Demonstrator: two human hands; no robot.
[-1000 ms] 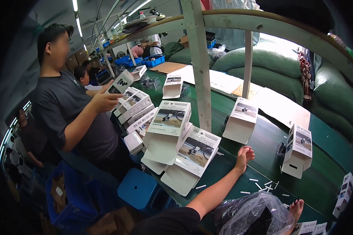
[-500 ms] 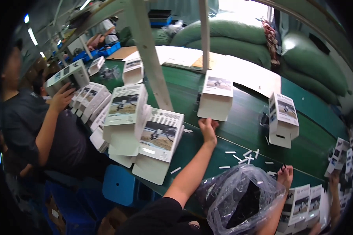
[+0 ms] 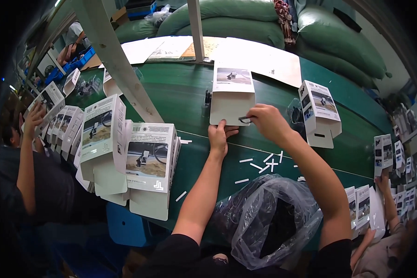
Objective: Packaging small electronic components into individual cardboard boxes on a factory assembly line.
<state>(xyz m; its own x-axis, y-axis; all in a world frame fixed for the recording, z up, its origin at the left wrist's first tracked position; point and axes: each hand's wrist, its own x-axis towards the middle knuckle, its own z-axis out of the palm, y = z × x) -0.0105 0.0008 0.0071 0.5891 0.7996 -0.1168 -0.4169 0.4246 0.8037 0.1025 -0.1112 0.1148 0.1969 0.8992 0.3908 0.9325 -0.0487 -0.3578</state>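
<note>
A white printed carton (image 3: 231, 99) with a picture on its upper panel stands on the green work surface ahead of me, its flap open toward me. My left hand (image 3: 220, 137) grips the flap's near edge, thumb on top and fingers beneath. Between the fingertips of my right hand (image 3: 267, 121) is a small black curved piece (image 3: 244, 120), held over the flap's right corner; its exact kind is too small to make out. In front of my body lies a clear plastic bag (image 3: 306, 217) with dark contents.
Several small white strips (image 3: 268, 163) lie scattered between carton and bag. Another open carton (image 3: 320, 109) stands to the right, and stacked cartons (image 3: 148, 160) to the left. A white post (image 3: 120, 62) rises at left. Co-workers (image 3: 28, 185) handle boxes on both sides.
My right hand has risen from beside the plastic bag to the carton's flap, with the small black piece. My left hand stays at the flap. The whole view has shifted.
</note>
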